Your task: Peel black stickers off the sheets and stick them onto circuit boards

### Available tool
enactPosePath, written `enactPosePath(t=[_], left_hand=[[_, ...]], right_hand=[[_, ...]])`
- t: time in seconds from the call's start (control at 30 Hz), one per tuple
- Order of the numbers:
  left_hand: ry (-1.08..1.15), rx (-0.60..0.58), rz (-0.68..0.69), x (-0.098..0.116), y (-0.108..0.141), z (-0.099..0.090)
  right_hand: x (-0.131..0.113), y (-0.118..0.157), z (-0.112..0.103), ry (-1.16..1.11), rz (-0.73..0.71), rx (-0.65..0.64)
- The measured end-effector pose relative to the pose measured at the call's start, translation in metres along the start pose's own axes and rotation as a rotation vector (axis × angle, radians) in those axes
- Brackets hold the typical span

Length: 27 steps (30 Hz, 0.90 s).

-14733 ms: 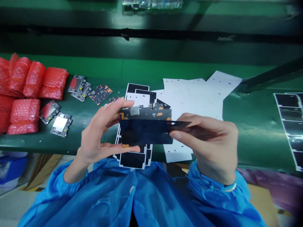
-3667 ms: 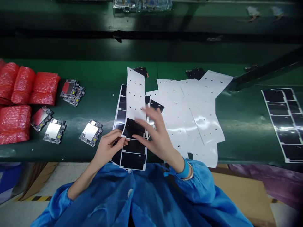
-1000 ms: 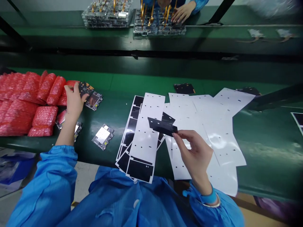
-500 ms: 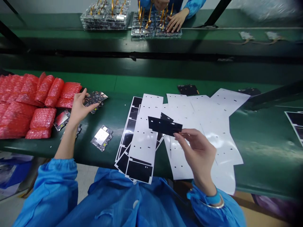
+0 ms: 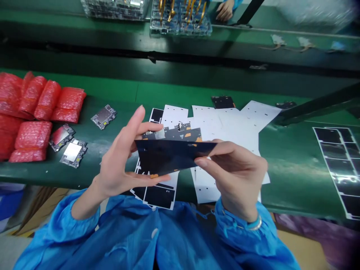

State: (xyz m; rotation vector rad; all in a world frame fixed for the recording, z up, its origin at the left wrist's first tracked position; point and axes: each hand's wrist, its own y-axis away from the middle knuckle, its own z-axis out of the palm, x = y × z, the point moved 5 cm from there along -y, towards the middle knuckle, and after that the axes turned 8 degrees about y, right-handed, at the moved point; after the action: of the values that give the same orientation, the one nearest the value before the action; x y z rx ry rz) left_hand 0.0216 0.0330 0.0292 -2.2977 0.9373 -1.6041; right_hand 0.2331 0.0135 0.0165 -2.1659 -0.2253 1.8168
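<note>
My left hand [image 5: 123, 161] grips a dark circuit board [image 5: 182, 134] by its edges, thumb along the near side and fingers at the far side. Between finger and thumb, my right hand [image 5: 236, 168] pinches the right end of a black adhesive sheet [image 5: 168, 155]. That sheet lies in front of the board and hides most of it; whether the two touch I cannot tell. Below them are white-backed strips of black stickers [image 5: 160, 197], partly covered by my hands. White backing sheets [image 5: 225, 123] spread out beyond my right hand.
Red bubble-wrapped packs [image 5: 30, 140] are piled at the left. Loose circuit boards [image 5: 73, 153] lie beside them. More sticker sheets [image 5: 337, 161] rest at the right. A dark board [image 5: 223, 102] lies behind the backing sheets. Across the bench, a co-worker's hand [image 5: 225, 10] is near clear trays [image 5: 180, 18].
My left hand has brought a circuit board from the left to the middle. My right hand still holds the black sheet, now in front of that board. The co-worker's hand has left the trays.
</note>
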Motion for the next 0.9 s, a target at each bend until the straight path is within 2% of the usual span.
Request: enactPosePath(t=[0.17, 0.3, 0.43, 0.63, 0.9], left_hand=[[0.062, -0.036, -0.021, -0.007, 0.003, -0.001], [0.068, -0.051, -0.01, -0.006, 0.003, 0.001], [0.023, -0.049, -0.065, -0.004, 0.004, 0.001], [-0.038, -0.065, -0.106, -0.006, 0.008, 0.001], [-0.039, -0.079, -0.059, -0.006, 0.008, 0.001]], right_hand=[[0.005, 0.004, -0.008, -0.038, 0.07, -0.059], [0.006, 0.007, -0.011, -0.016, 0.094, -0.048], [0.007, 0.009, -0.013, 0.055, 0.105, -0.032], [0.004, 0.008, -0.013, 0.06, 0.061, -0.032], [0.002, 0.007, -0.012, 0.025, 0.066, -0.039]])
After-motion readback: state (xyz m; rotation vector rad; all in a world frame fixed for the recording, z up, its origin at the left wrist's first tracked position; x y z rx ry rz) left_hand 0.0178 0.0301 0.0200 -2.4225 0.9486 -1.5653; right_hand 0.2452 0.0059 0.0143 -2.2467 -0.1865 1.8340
